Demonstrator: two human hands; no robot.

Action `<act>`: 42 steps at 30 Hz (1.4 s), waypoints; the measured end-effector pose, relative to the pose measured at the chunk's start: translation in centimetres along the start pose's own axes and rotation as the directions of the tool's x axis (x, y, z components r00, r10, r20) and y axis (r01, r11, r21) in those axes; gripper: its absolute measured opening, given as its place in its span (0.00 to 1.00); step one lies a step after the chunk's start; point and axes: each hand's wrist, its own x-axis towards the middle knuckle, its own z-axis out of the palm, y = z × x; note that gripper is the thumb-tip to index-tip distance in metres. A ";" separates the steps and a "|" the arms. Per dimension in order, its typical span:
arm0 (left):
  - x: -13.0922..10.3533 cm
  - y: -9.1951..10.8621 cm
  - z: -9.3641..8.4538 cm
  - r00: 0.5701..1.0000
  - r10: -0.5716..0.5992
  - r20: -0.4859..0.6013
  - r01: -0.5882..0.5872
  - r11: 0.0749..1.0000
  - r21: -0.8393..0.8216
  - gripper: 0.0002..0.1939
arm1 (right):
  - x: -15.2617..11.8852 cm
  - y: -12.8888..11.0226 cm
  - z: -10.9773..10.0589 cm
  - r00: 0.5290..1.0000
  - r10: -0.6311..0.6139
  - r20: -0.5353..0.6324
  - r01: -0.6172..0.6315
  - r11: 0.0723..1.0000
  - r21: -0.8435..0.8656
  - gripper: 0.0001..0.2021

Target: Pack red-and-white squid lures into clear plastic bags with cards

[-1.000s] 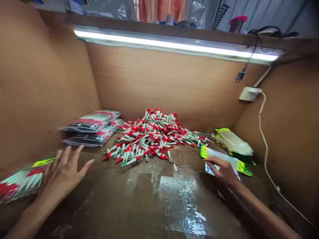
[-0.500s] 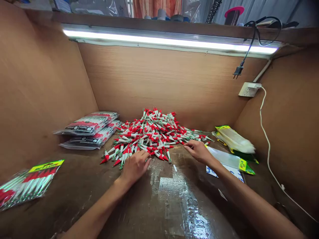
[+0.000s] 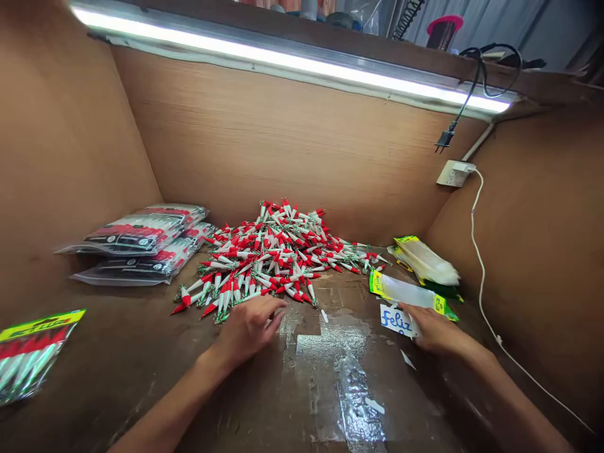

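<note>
A large heap of red-and-white fishing lures [image 3: 268, 251] with greenish hook ends lies at the back middle of the table. My left hand [image 3: 250, 324] is at the heap's front edge, fingers curled in; whatever they may hold is hidden. Over on the right, my right hand [image 3: 434, 330] reaches forward with fingers stretched out, at the near edge of a clear plastic bag [image 3: 406, 292] with a yellow-green header. Beside its fingers, partly under the hand, lies a white card [image 3: 395, 319] with blue handwriting reading "feliz".
Filled lure packs [image 3: 136, 236] are stacked at the back left, and another lure pack [image 3: 35, 352] lies front left. More bags [image 3: 427, 261] sit back right. A white cord [image 3: 481, 264] runs down the right wall from an outlet [image 3: 455, 173]. Paper scraps [image 3: 375, 406] lie in front.
My right hand has moved from the heap's right edge rightward and nearer, to the bag and card. My left hand stays by the heap. The view has turned slightly.
</note>
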 end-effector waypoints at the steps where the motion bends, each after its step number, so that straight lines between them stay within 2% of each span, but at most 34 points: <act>1: -0.1 0.4 0.3 0.999 0.021 0.034 -0.021 1.000 -0.011 0.13 | -0.4 -0.5 0.3 0.999 -0.005 -0.041 0.005 1.000 -0.008 0.43; 3: -0.3 1.2 0.8 0.994 0.059 0.091 -0.057 0.998 -0.022 0.13 | -0.8 -2.0 0.5 0.992 -0.053 -0.113 0.054 0.999 0.008 0.41; 6: -0.6 2.0 1.1 0.986 0.094 0.134 -0.093 0.996 -0.019 0.13 | -0.8 -3.9 1.0 0.992 -0.065 -0.107 0.070 0.996 0.051 0.41; 8: -0.7 2.2 1.1 0.983 0.107 0.147 -0.107 0.994 -0.010 0.13 | -0.6 -3.6 1.8 0.994 0.042 -0.096 -0.037 0.998 0.056 0.45; 11: -0.8 2.1 1.0 0.983 0.108 0.148 -0.110 0.994 0.002 0.13 | -0.7 -1.6 3.6 0.976 0.179 -0.126 -0.166 0.980 0.105 0.46; 13: -0.8 2.0 1.0 0.983 0.096 0.159 -0.098 0.995 0.007 0.13 | -1.4 -1.3 4.6 0.977 0.171 -0.130 -0.151 0.977 0.153 0.47; 14: -0.9 2.0 1.1 0.983 0.079 0.168 -0.082 0.997 0.007 0.13 | -2.1 -1.9 5.1 0.979 0.147 -0.142 -0.121 0.977 0.178 0.47; 15: -1.0 2.0 1.2 0.982 0.055 0.178 -0.056 0.998 0.002 0.14 | -2.8 -3.2 5.4 0.980 0.119 -0.161 -0.085 0.975 0.205 0.46; 17: -1.3 2.5 1.6 0.981 -0.018 0.195 0.026 0.999 -0.037 0.19 | -4.3 -7.1 5.5 0.971 0.061 -0.230 0.004 0.962 0.273 0.44; 20: -2.0 3.8 2.7 0.970 -0.135 0.201 0.159 0.982 -0.104 0.35 | -4.4 -13.9 3.8 0.967 -0.123 -0.224 0.206 0.896 0.395 0.37; 22: -2.5 4.8 3.7 0.958 -0.184 0.218 0.205 0.976 -0.074 0.44 | -1.9 -16.9 1.2 0.934 -0.199 -0.296 0.313 0.853 0.416 0.29; 24: -2.7 5.6 4.6 0.945 -0.213 0.247 0.223 0.975 -0.016 0.50 | 2.7 -18.2 -2.2 0.888 -0.232 -0.396 0.374 0.866 0.331 0.22; 26: -2.6 5.9 5.3 0.940 -0.194 0.281 0.191 0.981 0.036 0.50 | 8.3 -18.4 -5.6 0.895 -0.151 -0.419 0.263 0.939 0.223 0.19; 28: -2.2 5.7 5.4 0.930 -0.084 0.357 0.077 0.996 0.033 0.42 | 13.7 -18.1 -8.1 0.902 -0.099 -0.420 0.200 0.958 0.204 0.21; 30: -1.9 5.1 5.1 0.895 0.072 0.440 -0.065 0.997 -0.032 0.36 | 17.9 -17.7 -9.7 0.918 -0.078 -0.389 0.163 0.968 0.191 0.20; 31: -1.9 4.7 4.9 0.879 0.122 0.461 -0.106 0.993 -0.061 0.36 | 19.4 -17.5 -10.1 0.925 -0.075 -0.371 0.153 0.971 0.184 0.17; 33: -2.3 4.2 4.9 0.887 0.096 0.452 -0.083 0.995 -0.048 0.42 | 21.4 -16.8 -10.5 0.933 -0.076 -0.351 0.144 0.974 0.173 0.10; 35: -3.1 4.2 5.5 0.917 -0.054 0.395 0.035 0.998 0.056 0.44 | 22.0 -15.5 -10.4 0.923 -0.089 -0.373 0.162 0.972 0.171 0.09; 37: -3.9 4.4 6.5 0.920 -0.155 0.359 0.106 0.983 0.152 0.37 | 21.4 -13.6 -10.2 0.893 -0.115 -0.434 0.208 0.962 0.174 0.08; 39: -4.6 4.5 7.4 0.918 -0.149 0.368 0.092 0.981 0.169 0.32 | 19.9 -11.7 -9.6 0.847 -0.144 -0.511 0.270 0.946 0.180 0.08; 42: -5.0 4.2 7.9 0.935 -0.072 0.346 0.025 0.990 0.136 0.32 | 16.3 -9.8 -7.8 0.769 -0.157 -0.619 0.346 0.918 0.197 0.12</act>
